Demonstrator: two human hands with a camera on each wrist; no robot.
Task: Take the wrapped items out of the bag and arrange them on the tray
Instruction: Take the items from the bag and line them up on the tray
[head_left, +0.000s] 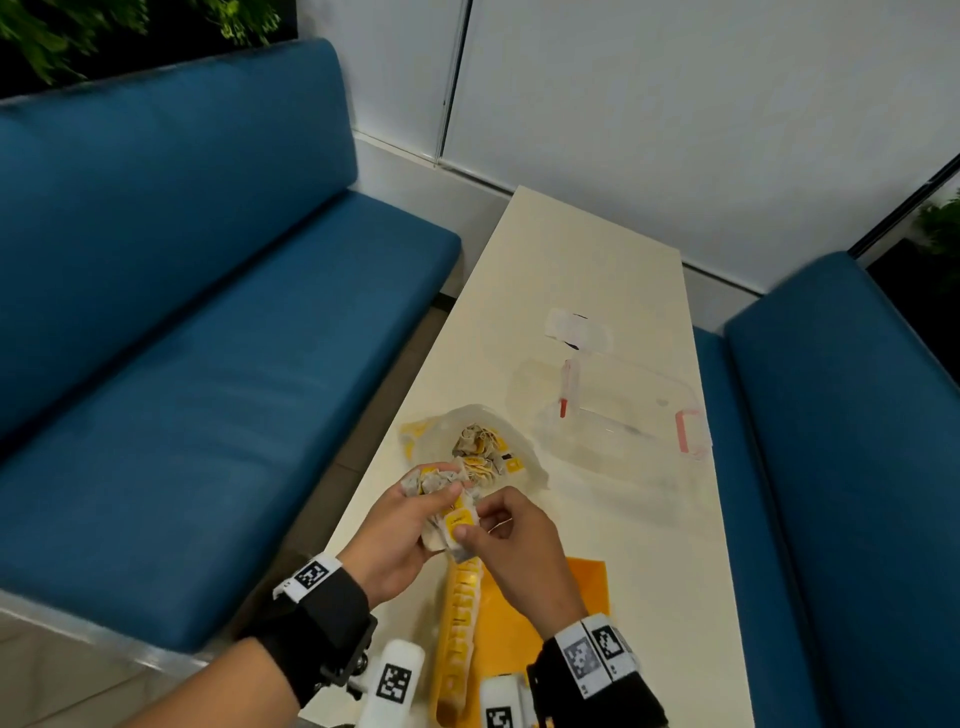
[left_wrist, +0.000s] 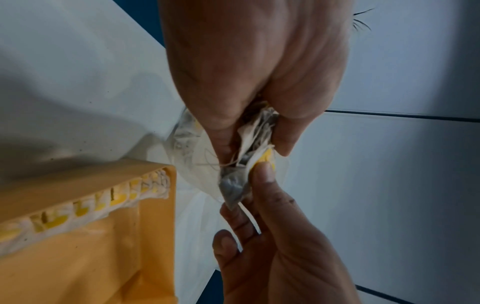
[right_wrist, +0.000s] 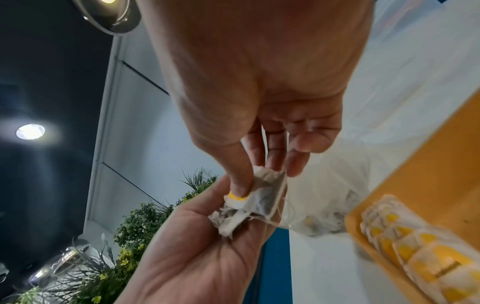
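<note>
Gripping a clump of wrapped items (head_left: 439, 480), the left hand (head_left: 397, 535) hangs over the table's (head_left: 587, 249) left edge. The right hand (head_left: 511, 540) pinches one yellow-tagged packet (head_left: 460, 522) from that clump. Just beyond, the clear bag (head_left: 522, 452) lies open with more packets inside. Below the hands, a row of packets (head_left: 460, 618) lines the yellow tray's (head_left: 587, 582) left rim; its right side is bare. A clear lidded container (head_left: 623, 410) sits farther right.
</note>
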